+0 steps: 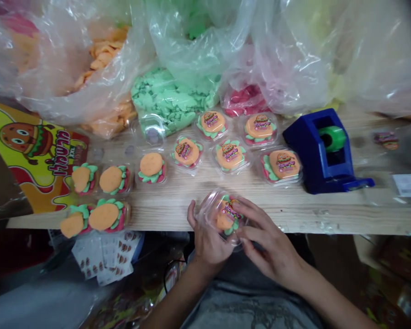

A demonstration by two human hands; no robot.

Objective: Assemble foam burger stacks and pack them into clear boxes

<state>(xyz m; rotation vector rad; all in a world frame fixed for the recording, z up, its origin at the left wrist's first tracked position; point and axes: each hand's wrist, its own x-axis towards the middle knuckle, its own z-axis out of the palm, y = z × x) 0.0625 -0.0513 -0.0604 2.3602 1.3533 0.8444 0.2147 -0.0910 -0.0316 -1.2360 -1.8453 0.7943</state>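
"Clear plastic in the person's grasp, isn't it?"

"Yes; the container (212, 211) sits between the hands, just above the near edge of the table (178, 205); inside it is an orange-topped toy burger (222, 221), with a burger sticker (232, 210) showing over it."

"How do the fingers stand?"

"The left hand (207, 242) cups the container from the left and below, its thumb sticking up beside the wall; the right hand (269, 244) comes in from the other side, fingers slightly parted, tips at the lid near the sticker; I cannot tell whether they pinch it or only touch it."

"What lies beyond?"

"5 stickered boxes (230, 156) in a loose group; to their left, 1 unstickered burger (151, 165) in a box with its lid (149, 130) raised; farther left, 4 more burgers (104, 215) beside a printed display (34, 155)."

"And to the right?"

"A blue tape dispenser (315, 151) with a green roll (334, 138); along the back, plastic bags (178, 93) of orange, green and pink pieces; below the table's left part, sticker sheets (106, 256)."
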